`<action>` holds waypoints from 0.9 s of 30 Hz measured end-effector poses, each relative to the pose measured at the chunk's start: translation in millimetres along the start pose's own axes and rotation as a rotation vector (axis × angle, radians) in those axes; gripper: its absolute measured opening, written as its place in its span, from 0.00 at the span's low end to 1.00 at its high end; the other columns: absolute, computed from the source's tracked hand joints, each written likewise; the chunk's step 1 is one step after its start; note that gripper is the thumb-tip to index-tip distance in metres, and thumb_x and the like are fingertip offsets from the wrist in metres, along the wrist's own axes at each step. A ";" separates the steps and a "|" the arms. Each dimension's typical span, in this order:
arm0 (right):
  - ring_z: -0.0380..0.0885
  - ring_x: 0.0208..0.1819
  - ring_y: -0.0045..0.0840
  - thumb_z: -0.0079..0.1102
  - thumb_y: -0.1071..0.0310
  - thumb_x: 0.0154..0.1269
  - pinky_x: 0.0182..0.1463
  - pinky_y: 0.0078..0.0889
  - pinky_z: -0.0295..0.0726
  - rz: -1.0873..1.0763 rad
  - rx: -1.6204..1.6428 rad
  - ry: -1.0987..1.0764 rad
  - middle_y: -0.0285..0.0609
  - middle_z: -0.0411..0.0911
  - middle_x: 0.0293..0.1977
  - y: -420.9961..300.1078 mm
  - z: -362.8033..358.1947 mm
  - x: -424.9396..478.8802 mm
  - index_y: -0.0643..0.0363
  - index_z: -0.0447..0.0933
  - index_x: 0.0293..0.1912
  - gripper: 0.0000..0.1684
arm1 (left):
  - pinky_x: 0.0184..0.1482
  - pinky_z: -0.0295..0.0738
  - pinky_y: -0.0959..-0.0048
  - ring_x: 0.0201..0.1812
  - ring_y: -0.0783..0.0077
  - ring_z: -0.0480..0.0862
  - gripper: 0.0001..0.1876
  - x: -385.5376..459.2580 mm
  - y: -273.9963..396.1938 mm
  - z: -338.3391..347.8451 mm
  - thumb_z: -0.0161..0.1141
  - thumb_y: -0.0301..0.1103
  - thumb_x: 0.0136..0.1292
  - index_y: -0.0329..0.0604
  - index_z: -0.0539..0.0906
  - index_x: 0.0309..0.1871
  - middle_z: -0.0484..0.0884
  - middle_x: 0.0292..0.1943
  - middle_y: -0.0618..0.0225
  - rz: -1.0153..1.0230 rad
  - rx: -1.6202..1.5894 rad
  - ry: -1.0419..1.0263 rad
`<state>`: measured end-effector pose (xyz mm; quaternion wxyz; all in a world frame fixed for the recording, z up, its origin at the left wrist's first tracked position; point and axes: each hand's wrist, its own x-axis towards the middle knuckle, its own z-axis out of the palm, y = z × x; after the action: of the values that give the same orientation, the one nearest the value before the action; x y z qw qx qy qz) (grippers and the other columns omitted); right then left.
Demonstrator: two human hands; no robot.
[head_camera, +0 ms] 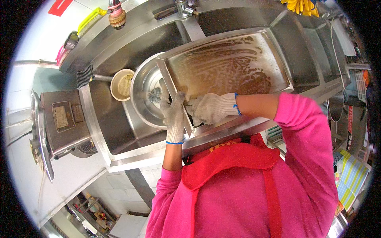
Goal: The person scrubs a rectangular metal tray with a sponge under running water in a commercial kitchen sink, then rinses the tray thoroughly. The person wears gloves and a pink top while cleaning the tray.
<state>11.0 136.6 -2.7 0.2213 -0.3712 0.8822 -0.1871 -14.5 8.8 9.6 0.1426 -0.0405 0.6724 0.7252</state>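
A large rectangular metal tray lies slanted over the sink, its inside wet with brown streaks and pale suds. My left hand, in a greyish knitted work glove, grips the tray's left rim near the close corner. Inside that corner my right hand, gloved alike, presses down with curled fingers; whether it holds anything is hidden. Under the tray's left end stands a round stainless steel basin. A crumpled grey metallic-looking wad, perhaps a steel wool scourer, rests in the basin beyond my left hand.
A beige plastic strainer basket sits in the left sink bowl. At the back ledge are a faucet, a hanging spout and a yellow scrub brush. Yellow rubber gloves lie at the far right. A metal appliance stands left.
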 end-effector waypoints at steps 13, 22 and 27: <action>0.70 0.42 0.38 0.57 0.64 0.43 0.41 0.34 0.72 0.001 0.064 0.015 0.44 0.71 0.38 43.3 -9.5 -91.7 0.57 0.70 0.39 0.19 | 0.44 0.68 0.82 0.42 0.77 0.72 0.34 2.2 -15.4 -13.1 0.52 0.23 0.52 0.38 0.52 0.64 0.72 0.48 0.63 0.022 0.049 0.012; 0.71 0.36 0.34 0.54 0.70 0.47 0.38 0.33 0.71 0.559 -0.032 -0.044 0.43 0.71 0.32 111.1 -8.6 -218.5 0.57 0.71 0.36 0.11 | 0.42 0.69 0.83 0.41 0.78 0.73 0.33 10.4 -26.3 -16.7 0.52 0.22 0.53 0.36 0.53 0.63 0.72 0.48 0.63 0.147 0.099 -0.007; 0.75 0.28 0.37 0.45 0.64 0.57 0.34 0.37 0.74 0.855 -0.399 0.198 0.48 0.72 0.31 131.3 3.3 -216.2 0.61 0.72 0.34 0.11 | 0.43 0.68 0.82 0.41 0.78 0.73 0.33 4.8 -18.8 -12.4 0.52 0.22 0.53 0.35 0.54 0.63 0.72 0.47 0.64 0.049 -0.003 -0.027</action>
<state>73.1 381.5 -16.0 0.1180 0.0092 0.9912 0.0592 -15.9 -1.7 -10.8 0.1340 -0.0144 0.6700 0.7300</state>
